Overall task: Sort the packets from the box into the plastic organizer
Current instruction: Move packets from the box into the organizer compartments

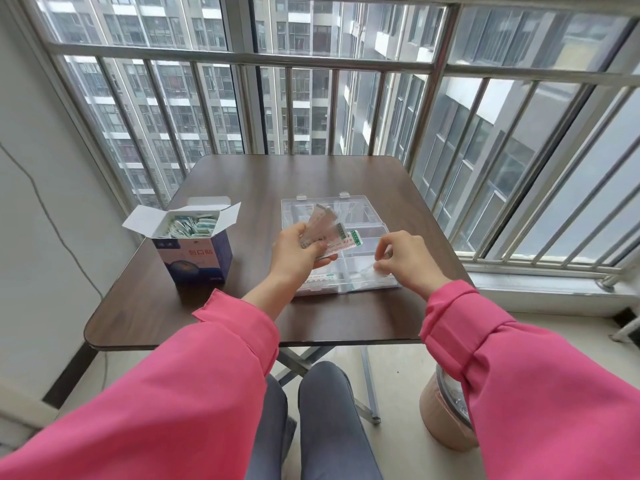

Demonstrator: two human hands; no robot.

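Two hands work over the clear plastic organizer [367, 233], which lies open on the dark table [242, 306] in front of you; take that organizer as your landmark. Nearest you, both pink sleeves [173, 393] reach toward its near edge. Your right hand [407, 259] hovers over the near right compartment, fingers curled, thumb and forefinger pinching a small clear packet [369, 270] just above the tray. Your left hand [298, 252] sits over the organizer's near left side, fingers closed around a fanned bunch of packets [323, 225] held up above the middle compartments; one with green and red print sticks out to the right. Under that hand, a few packets already lie in the near left compartment [325, 277]. To the organizer's left, well apart from it, the blue box [195, 252] stands upright with its flaps open and more packets packed inside. Beyond the organizer's far edge, where two clasps stick up, the table runs on to the barred window [311, 109], with tower blocks outside
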